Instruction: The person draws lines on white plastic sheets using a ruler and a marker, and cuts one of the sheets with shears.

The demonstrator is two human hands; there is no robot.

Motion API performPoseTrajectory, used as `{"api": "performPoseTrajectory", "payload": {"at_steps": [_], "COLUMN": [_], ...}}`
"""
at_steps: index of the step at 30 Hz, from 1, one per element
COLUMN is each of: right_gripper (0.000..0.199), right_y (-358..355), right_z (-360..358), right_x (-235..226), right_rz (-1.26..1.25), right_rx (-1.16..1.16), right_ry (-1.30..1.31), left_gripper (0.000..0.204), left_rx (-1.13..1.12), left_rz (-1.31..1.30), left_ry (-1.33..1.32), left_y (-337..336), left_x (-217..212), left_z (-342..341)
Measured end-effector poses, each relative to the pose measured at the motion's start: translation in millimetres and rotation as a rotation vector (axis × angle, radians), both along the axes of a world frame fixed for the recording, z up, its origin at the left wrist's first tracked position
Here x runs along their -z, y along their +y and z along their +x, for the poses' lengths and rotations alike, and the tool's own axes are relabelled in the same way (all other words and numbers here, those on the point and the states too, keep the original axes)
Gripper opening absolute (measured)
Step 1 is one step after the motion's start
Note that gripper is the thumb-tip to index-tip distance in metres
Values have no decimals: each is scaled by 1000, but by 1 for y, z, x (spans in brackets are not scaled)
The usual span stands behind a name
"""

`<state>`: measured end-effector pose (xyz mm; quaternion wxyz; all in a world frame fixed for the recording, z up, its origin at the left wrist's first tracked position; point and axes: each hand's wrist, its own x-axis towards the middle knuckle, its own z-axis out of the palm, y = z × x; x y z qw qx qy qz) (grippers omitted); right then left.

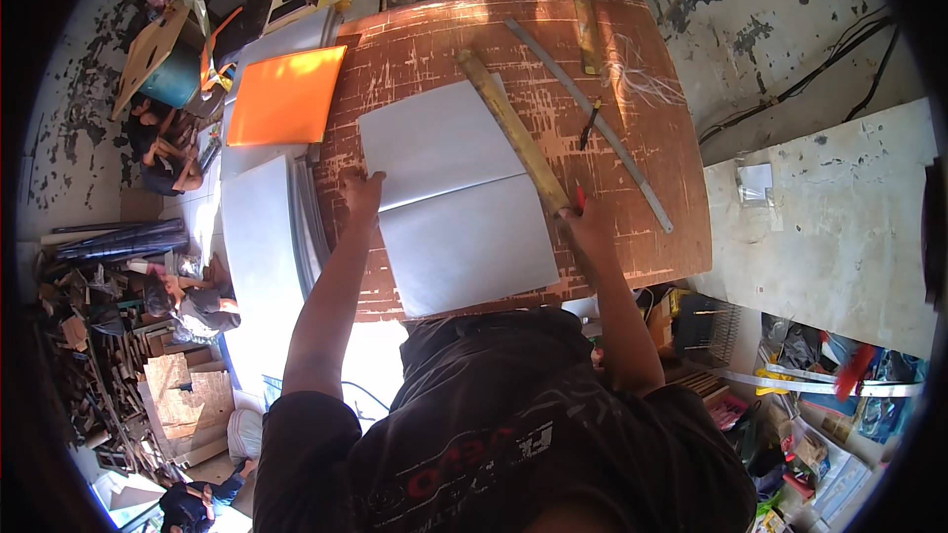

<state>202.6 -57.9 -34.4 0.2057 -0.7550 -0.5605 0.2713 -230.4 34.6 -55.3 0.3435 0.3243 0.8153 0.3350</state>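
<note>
Two grey sheets lie edge to edge before me on the scratched brown board (pixel 415 49), the upper sheet (pixel 439 138) meeting the lower sheet (pixel 469 247) along a slanting line. At their left edge is my left hand (pixel 362 194), its thumb and fingers apart. My right hand (pixel 591 225) is closed around a slim red tool (pixel 580 197), whose exact kind I cannot make out. That hand sits at the near end of a yellowish flat strip (pixel 509 123), which lies along the sheets' right side.
A metal ruler (pixel 602 133), a black cutter-like tool (pixel 591 125) and another strip (pixel 584 15) lie to the right. Orange sheets (pixel 286 94) and stacked grey panels (pixel 262 237) are at left. Several people sit on the floor beyond, near scrap wood (pixel 109 365).
</note>
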Motion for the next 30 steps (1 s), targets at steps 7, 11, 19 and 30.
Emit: {"api": "performPoseTrajectory", "payload": {"at_steps": [7,11,19,30], "right_gripper": [49,50,43,48], "right_y": [-1,-10,-16,-17], "right_z": [21,27,35,34], "right_x": [-14,-19,-6,-17], "right_rz": [54,46,38,42], "right_rx": [89,111,200,191], "right_ry": [43,50,-17,-57], "left_gripper": [66,24,29,52], "left_rx": [-18,-2,143,170], "left_rz": [42,126,339,83], "left_ry": [-63,-220,-549,-842], "left_y": [1,6,20,13], "left_x": [19,23,-9,-79], "left_z": [-27,-35,-31,0]}}
